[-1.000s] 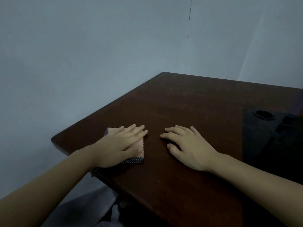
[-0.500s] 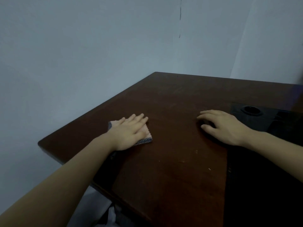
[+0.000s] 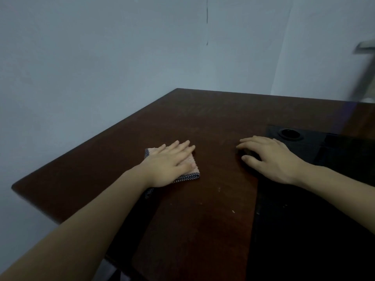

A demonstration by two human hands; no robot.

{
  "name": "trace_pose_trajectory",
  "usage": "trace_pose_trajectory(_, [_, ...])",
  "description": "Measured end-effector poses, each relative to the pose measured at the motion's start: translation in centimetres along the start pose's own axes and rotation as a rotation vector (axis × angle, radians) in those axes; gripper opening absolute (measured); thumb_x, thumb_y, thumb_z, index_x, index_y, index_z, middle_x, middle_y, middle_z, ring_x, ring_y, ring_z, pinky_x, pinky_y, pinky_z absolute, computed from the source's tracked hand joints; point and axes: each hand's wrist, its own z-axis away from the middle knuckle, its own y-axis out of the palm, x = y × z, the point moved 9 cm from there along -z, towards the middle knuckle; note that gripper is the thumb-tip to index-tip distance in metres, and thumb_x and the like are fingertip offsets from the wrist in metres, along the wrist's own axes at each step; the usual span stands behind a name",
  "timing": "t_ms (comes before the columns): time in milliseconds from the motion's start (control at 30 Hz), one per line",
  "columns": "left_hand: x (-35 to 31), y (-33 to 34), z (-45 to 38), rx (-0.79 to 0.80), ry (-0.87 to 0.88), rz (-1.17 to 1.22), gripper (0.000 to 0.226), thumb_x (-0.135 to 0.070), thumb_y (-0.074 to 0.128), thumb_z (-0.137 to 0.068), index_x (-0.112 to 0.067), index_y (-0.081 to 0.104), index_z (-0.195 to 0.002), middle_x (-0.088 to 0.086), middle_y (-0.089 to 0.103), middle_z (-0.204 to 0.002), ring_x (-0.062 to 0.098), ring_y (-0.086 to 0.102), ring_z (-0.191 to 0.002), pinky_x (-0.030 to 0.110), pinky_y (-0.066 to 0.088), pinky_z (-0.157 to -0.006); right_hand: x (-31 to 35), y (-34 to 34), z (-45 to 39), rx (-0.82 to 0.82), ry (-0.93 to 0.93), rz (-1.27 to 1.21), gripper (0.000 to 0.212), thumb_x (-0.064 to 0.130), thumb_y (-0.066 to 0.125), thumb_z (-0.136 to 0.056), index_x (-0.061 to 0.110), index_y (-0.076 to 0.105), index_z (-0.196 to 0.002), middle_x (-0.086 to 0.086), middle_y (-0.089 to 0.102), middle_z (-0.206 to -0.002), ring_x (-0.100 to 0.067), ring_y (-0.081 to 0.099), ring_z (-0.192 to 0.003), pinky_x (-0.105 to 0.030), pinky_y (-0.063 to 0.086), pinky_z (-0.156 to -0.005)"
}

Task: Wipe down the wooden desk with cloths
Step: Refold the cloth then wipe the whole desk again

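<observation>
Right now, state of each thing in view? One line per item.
left hand: flat, fingers straight, pressing on the cloth
cloth: folded, lying flat on the desk, mostly covered by the hand
right hand: palm down on the desk, fingers loosely bent; whether it covers a dark cloth is unclear
desk: bare dark wood, a few pale specks near the front

Hidden and cut-off parts around the wooden desk [image 3: 213, 126]

The left hand [image 3: 169, 166] covers most of the pink cloth [image 3: 193, 169]; only its edges show. Something dark lies under the right hand [image 3: 272, 159], too hidden to identify. At the desk's far right a blurred pale object [image 3: 365, 74] runs out of view, and the desk's near edge is cut off.
</observation>
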Motion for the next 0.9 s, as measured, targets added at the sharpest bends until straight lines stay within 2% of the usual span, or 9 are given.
trace_pose_trajectory(233, [-2.4,-0.1,-0.7,-0.002,-0.012,0.016,0.064,-0.061,0.016,-0.104,-0.038,-0.003,-0.161,-0.016,-0.013,-0.167,0.006,-0.016,-0.153,0.037,-0.010,-0.123,-4.4,-1.8,2.5,-0.015,0.049,-0.016,0.043,0.047,0.043,-0.105,0.039,0.045,-0.147,0.015,0.035,-0.160,-0.016,0.019,-0.153,-0.057,0.016,-0.122])
trace_pose_trajectory(533, [-16.9,1.1,-4.4,0.017,0.212,-0.008,0.062,-0.057,0.019,-0.107,-0.039,-0.007,-0.160,-0.020,-0.019,-0.165,0.001,-0.021,-0.149,0.034,-0.014,-0.124,-11.6,-4.1,7.7,-0.052,0.140,-0.049,0.041,0.041,0.043,-0.106,0.038,0.046,-0.146,0.015,0.036,-0.159,-0.014,0.018,-0.153,-0.057,0.013,-0.123])
trace_pose_trajectory(667, [-21.8,1.4,-6.1,0.011,0.265,-0.003,0.063,-0.058,0.020,-0.107,-0.039,-0.006,-0.161,-0.020,-0.019,-0.165,0.001,-0.022,-0.150,0.035,-0.014,-0.124,-15.0,-5.0,11.0,-0.044,0.193,-0.031,0.041,0.043,0.044,-0.105,0.039,0.046,-0.146,0.015,0.036,-0.159,-0.015,0.019,-0.153,-0.058,0.016,-0.122])
trace_pose_trajectory(900, [-29.2,2.0,-8.6,0.020,0.313,-0.014,0.063,-0.056,0.021,-0.107,-0.038,-0.006,-0.161,-0.018,-0.018,-0.166,0.002,-0.021,-0.150,0.036,-0.014,-0.123,-20.2,-7.3,17.3,-0.054,0.297,-0.036,0.041,0.043,0.043,-0.105,0.039,0.046,-0.146,0.015,0.035,-0.159,-0.015,0.017,-0.153,-0.058,0.012,-0.123])
